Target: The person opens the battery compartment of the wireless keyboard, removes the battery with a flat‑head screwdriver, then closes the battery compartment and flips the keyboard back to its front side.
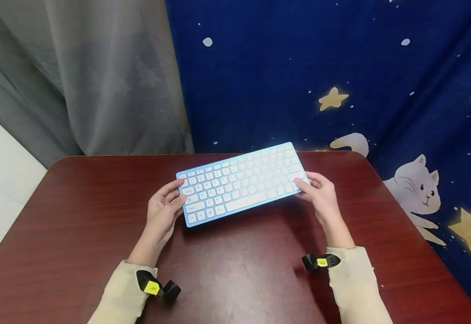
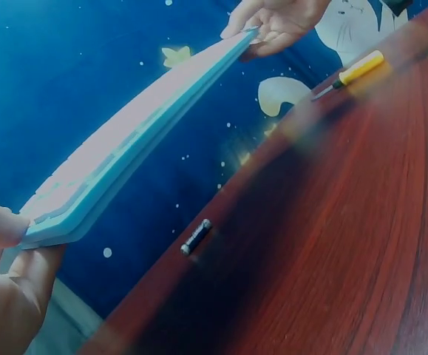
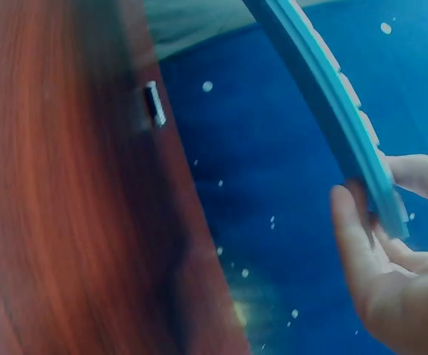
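A light blue keyboard (image 1: 243,183) with white keys is held up above the table, tilted so its right end sits higher in the head view. My left hand (image 1: 164,209) grips its left end, thumb on the key side and fingers beneath. At the other end my right hand (image 1: 320,198) pinches the lower right corner, thumb on top. Both wrist views show the keyboard (image 2: 140,126) edge-on, raised off the tabletop. Its underside is mostly hidden.
In the left wrist view a small battery (image 2: 196,237) lies near the table's far edge, and a yellow-handled screwdriver (image 2: 358,69) lies farther along. The keyboard blocks both in the head view. Behind the dark red table (image 1: 77,216) hang grey and blue curtains (image 1: 259,67).
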{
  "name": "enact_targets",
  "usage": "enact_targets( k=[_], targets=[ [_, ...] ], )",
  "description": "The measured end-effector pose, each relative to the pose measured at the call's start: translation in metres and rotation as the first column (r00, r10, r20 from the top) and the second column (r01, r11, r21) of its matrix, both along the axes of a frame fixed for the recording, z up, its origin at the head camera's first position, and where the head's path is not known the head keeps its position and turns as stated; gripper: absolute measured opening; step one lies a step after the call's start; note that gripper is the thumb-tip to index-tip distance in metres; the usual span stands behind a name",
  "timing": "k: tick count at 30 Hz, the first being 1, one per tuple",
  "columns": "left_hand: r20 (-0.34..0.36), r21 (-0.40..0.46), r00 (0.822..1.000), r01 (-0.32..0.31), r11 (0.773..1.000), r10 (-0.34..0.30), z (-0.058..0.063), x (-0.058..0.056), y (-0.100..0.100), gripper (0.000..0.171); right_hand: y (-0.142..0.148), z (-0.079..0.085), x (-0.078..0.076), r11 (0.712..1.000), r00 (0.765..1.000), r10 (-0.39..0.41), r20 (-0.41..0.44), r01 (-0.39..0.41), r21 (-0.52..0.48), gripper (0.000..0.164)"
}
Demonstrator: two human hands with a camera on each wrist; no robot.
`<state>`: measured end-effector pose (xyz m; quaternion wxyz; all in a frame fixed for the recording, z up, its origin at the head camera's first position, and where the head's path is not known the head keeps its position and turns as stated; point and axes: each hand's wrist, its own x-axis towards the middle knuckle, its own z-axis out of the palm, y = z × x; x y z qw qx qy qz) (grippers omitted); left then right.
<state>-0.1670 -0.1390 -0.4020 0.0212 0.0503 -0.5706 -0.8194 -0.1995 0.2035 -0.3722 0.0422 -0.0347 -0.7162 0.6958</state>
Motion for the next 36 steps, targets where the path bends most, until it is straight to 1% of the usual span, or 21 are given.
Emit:
enact_targets(
  k=[2,5,7,9,11,12,16,18,22,26,29,33,35,36],
  targets=[
    [0.008,-0.041,1.0,0.012,0.999,-0.011,-0.001,0.001,-0.001,0.04,0.004,-0.004,-0.001,0.994,0.998,0.046,0.053,-0.051,0.097,0.047],
    [0.028,-0.108,0.999,0.038,0.993,-0.035,-0.005,0.001,-0.002,0.039,0.011,-0.01,-0.002,0.968,0.985,0.114,0.131,-0.14,0.21,0.05],
    [0.047,-0.154,0.997,0.063,0.986,-0.056,-0.008,0.003,-0.001,0.039,0.015,-0.014,-0.002,0.949,0.972,0.156,0.175,-0.197,0.247,0.051],
    [0.069,-0.193,0.995,0.087,0.977,-0.075,-0.011,0.004,-0.001,0.039,0.019,-0.017,-0.001,0.935,0.96,0.186,0.21,-0.238,0.263,0.053],
    [0.088,-0.227,0.992,0.111,0.968,-0.093,-0.014,0.004,0.0,0.039,0.023,-0.021,-0.001,0.919,0.953,0.191,0.235,-0.258,0.299,0.053],
    [0.097,-0.237,0.99,0.122,0.964,-0.101,-0.015,0.005,0.0,0.039,0.025,-0.023,0.0,0.908,0.953,0.181,0.245,-0.257,0.33,0.052],
    [0.143,-0.283,0.981,0.17,0.944,-0.133,-0.019,0.006,0.001,0.038,0.029,-0.029,0.001,0.844,0.958,0.136,0.253,-0.245,0.476,0.051],
    [0.175,-0.305,0.974,0.192,0.933,-0.143,-0.02,0.006,0.002,0.037,0.03,-0.033,0.001,0.822,0.961,0.124,0.249,-0.24,0.517,0.05],
    [0.219,-0.367,0.962,0.236,0.9,-0.163,-0.023,0.005,0.004,0.035,0.031,-0.04,0.001,0.811,0.959,0.112,0.26,-0.24,0.534,0.048],
    [0.204,-0.427,0.961,0.259,0.866,-0.187,-0.024,0.0,0.006,0.035,0.03,-0.044,0.0,0.808,0.954,0.097,0.285,-0.243,0.537,0.048],
    [0.174,-0.485,0.964,0.262,0.835,-0.201,-0.025,-0.006,0.006,0.036,0.029,-0.045,-0.002,0.806,0.95,0.09,0.298,-0.245,0.538,0.052],
    [0.156,-0.574,0.967,0.254,0.779,-0.2,-0.025,-0.013,0.007,0.036,0.028,-0.044,-0.006,0.801,0.949,0.075,0.306,-0.241,0.549,0.052],
    [0.156,-0.601,0.97,0.242,0.762,-0.185,-0.025,-0.016,0.01,0.035,0.028,-0.044,-0.007,0.791,0.949,0.071,0.307,-0.241,0.563,0.05],
    [0.157,-0.613,0.972,0.234,0.755,-0.174,-0.026,-0.017,0.012,0.034,0.028,-0.045,-0.008,0.779,0.95,0.066,0.307,-0.241,0.579,0.05]
  ],
)
